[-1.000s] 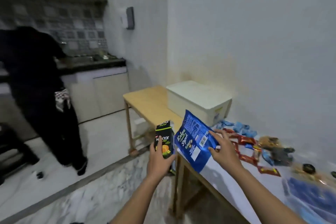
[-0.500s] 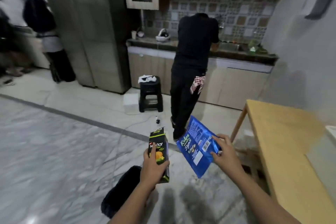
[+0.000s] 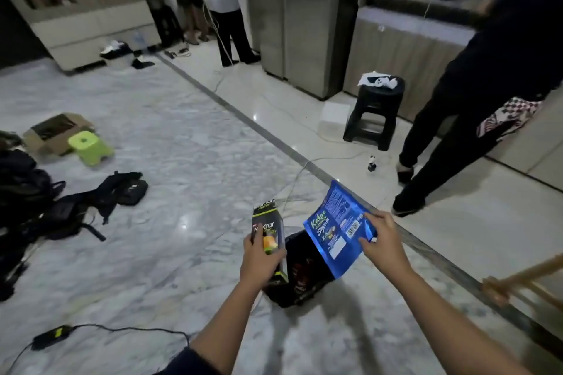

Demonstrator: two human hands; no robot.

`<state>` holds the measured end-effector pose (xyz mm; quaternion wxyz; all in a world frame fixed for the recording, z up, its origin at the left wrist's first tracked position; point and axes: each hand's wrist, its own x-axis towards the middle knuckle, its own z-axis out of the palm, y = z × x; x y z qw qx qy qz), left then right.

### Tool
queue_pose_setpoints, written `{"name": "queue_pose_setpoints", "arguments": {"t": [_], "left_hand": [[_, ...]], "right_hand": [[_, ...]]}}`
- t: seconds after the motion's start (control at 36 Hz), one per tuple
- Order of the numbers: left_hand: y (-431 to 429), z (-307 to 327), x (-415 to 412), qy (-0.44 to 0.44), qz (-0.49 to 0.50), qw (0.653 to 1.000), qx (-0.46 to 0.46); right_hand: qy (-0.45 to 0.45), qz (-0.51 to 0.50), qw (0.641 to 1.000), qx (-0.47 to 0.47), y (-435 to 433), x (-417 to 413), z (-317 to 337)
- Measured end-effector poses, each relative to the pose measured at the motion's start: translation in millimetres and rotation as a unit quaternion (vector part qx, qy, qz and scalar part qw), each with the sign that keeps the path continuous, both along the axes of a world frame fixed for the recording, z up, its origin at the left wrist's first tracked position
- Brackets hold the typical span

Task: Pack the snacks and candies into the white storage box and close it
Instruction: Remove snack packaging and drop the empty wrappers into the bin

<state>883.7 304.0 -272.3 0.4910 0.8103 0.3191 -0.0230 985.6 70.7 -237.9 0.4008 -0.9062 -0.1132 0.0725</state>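
Note:
My left hand [image 3: 260, 257] grips a black and green Nektar juice carton [image 3: 267, 230], held upright over the marble floor. My right hand [image 3: 384, 242] pinches the right edge of a flat blue Kalpa snack bag [image 3: 333, 236], tilted with its printed face toward me. Both items hang above a black bag [image 3: 300, 271] that stands open on the floor just below my hands. The white storage box and the snack-covered table top are out of view.
A wooden table leg [image 3: 518, 281] shows at the right edge. A person in black [image 3: 475, 91] stands at the counter on the right beside a black stool [image 3: 373, 113]. Dark bags [image 3: 54, 207], a green stool [image 3: 90, 148], a cardboard box [image 3: 50, 131] and cables lie on the floor.
My view has swung left, away from the table and white box toward the open floor. Both hands keep the same hold on the carton and the blue bag, now over the black bag.

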Motion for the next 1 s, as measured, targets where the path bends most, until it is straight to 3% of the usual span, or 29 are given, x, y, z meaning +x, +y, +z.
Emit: {"name": "queue_pose_setpoints", "arguments": {"t": [0.22,0.5,0.64,0.81,1.0], "left_hand": [[17,-46,12,0.069,0.038,0.994,-0.081],[26,-166,43,0.187,0.118,0.961,-0.168],[24,-228,59,0.236,0.1,0.949,-0.182],[25,-287,82,0.267,0.141,0.923,-0.237],[34,-338,113,0.306,0.127,0.915,-0.23]], "right_hand": [[0.074,-0.014,0.997,-0.005,28,25,-48],[0.232,-0.002,0.969,-0.089,49,65,-184],[0.275,0.012,0.956,-0.101,64,83,-249],[0.294,0.03,0.949,-0.108,80,98,-311],[0.3,0.057,0.944,-0.126,93,113,-361]]}}
